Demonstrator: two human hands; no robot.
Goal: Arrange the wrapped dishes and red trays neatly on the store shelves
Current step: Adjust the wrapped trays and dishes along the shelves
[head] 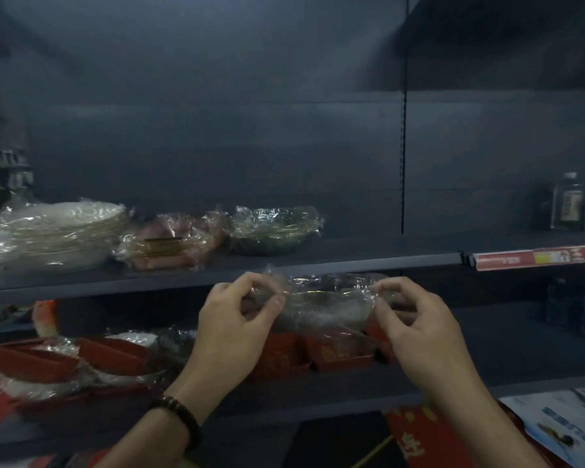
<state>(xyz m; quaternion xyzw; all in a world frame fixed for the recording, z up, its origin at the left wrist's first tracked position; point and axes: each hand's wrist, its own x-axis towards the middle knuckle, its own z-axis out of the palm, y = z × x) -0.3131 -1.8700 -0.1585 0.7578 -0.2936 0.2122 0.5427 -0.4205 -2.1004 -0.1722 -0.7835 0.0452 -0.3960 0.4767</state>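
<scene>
Awaiting placement, one wrapped bowl (325,300) was pinched by left hand (240,319) and right hand (416,320) at the upper shelf (368,255) edge; three wrapped dishes (169,241) were ranged on it, red trays (48,363) judged unsorted beneath.

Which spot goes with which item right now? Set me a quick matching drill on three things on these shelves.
Items:
1. stack of wrapped white plates
2. red trays
3. glass bottle

Places:
A. lower shelf, left
B. upper shelf, far right
C. upper shelf, far left

Pairs: 1-C, 2-A, 3-B.
</scene>
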